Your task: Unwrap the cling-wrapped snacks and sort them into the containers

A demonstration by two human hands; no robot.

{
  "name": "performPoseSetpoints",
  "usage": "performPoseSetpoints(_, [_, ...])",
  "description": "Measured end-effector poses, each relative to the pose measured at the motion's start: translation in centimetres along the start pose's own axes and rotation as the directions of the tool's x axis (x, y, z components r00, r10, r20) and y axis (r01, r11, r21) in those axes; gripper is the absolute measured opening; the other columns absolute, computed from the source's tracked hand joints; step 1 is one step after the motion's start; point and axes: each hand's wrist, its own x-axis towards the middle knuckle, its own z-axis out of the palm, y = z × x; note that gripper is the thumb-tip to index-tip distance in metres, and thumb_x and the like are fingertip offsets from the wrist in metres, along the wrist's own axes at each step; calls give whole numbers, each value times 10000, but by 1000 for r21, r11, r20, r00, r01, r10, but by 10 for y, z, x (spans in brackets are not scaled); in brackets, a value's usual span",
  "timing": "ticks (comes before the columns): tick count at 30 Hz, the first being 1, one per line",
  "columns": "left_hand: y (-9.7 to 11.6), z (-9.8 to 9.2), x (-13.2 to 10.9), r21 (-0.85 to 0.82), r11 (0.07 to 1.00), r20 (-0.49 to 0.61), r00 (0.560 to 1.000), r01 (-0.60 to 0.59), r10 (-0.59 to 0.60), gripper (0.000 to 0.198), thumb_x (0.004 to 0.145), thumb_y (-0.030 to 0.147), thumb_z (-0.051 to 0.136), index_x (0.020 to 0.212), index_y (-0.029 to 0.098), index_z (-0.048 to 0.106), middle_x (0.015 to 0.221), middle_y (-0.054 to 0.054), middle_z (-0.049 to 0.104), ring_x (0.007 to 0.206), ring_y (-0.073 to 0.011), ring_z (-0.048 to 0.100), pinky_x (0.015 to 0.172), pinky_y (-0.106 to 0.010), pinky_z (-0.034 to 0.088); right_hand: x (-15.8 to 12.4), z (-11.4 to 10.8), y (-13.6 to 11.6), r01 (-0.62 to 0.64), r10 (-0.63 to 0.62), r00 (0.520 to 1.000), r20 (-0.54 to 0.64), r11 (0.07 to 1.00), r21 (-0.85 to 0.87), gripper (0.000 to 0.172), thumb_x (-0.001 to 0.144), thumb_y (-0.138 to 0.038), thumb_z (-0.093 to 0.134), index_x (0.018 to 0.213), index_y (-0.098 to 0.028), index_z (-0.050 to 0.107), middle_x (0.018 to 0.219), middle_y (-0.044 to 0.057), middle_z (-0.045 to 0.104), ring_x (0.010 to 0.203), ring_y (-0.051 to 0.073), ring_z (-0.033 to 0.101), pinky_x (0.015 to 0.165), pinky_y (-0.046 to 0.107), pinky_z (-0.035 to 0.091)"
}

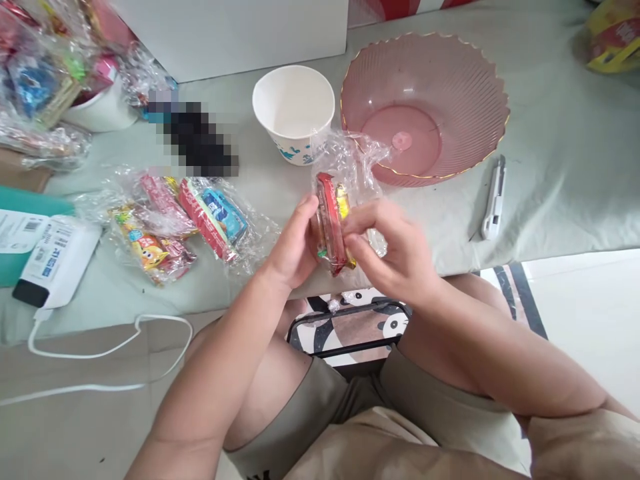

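In the middle of the head view, a clear plastic bag of snacks [331,223] shows red, brown and yellow wrappers inside, its loose crinkled top rising toward the bowl. My left hand [295,247] is closed round the bag's left side. At its right side, the thumb and forefinger of my right hand [395,250] pinch the bag near the yellow wrapper. Beyond the bag stands a white paper cup [293,107] with a blue-green pattern. The pink ribbed bowl [470,87] with a gold wavy rim is behind and to the right.
Bagged snacks [175,223] lie at the left, with a larger pile [45,73] behind. A white power bank [60,257] with a cable lies at the far left. The white utility knife [494,200] is at the right, and a white box [250,33] stands at the back.
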Motion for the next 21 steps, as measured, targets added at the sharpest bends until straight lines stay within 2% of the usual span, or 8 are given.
performPoseSetpoints(3, [5,3,-2,-28,998,34,998,55,-54,574,863,781,553,910,224,680,905,-80,770,1063,-311,751,845,-435,655,-1,0,3,250,-287,930,229,952,177,224,985,-139,511,1105,-239,671,1092,49,774,1087,178,715,968,352,573])
performPoseSetpoints(5, [7,5,-4,-30,997,38,997,68,-67,640,822,847,544,881,224,680,918,-93,771,1084,-323,743,846,-443,654,-3,1,8,305,-324,917,233,945,114,282,973,-115,500,1145,-241,685,1132,52,770,1144,190,697,1029,383,550])
performPoseSetpoints(9, [4,5,-5,-10,999,70,997,-42,42,805,738,913,567,1145,228,683,1082,-106,762,1168,-347,710,865,-442,636,-7,4,19,67,-67,998,6,977,-202,223,965,-233,569,1141,-245,706,1202,106,691,1166,242,648,1050,463,516])
performPoseSetpoints(11, [1,1,-6,-2,996,114,989,-94,94,878,710,885,637,1320,253,614,1217,-108,732,1220,-350,685,894,-435,623,-9,8,23,-73,73,997,-8,964,-255,374,917,-418,663,1242,-233,671,1324,148,611,1267,298,591,1097,513,491])
performPoseSetpoints(13, [-3,-3,-7,33,992,165,980,-120,113,927,683,735,792,1447,297,502,1348,-98,678,1271,-333,658,940,-410,606,-10,13,24,-134,148,988,33,957,-257,539,861,-489,695,1325,-227,616,1432,170,523,1366,341,513,1143,551,455])
performPoseSetpoints(15, [-5,-6,-8,90,989,194,976,-119,100,1000,678,481,879,1530,348,372,1443,-79,619,1300,-304,641,983,-389,589,-10,18,23,-166,187,980,66,955,-245,555,841,-429,688,1348,-232,581,1491,173,459,1435,359,444,1161,563,438])
performPoseSetpoints(18, [-4,-4,-10,120,990,159,986,-77,58,1015,676,223,729,1575,361,280,1480,-64,591,1298,-298,645,990,-415,594,-10,21,21,-230,254,963,87,948,-218,603,805,-362,703,1371,-236,538,1510,175,410,1473,365,397,1174,564,434])
performPoseSetpoints(21, [3,3,-15,54,997,118,992,-62,56,1019,600,178,558,1574,336,305,1495,-39,592,1379,-306,599,1072,-469,572,-10,21,21,-272,292,952,94,946,-178,673,824,-410,721,1428,-236,481,1472,179,416,1464,349,395,1215,561,405])
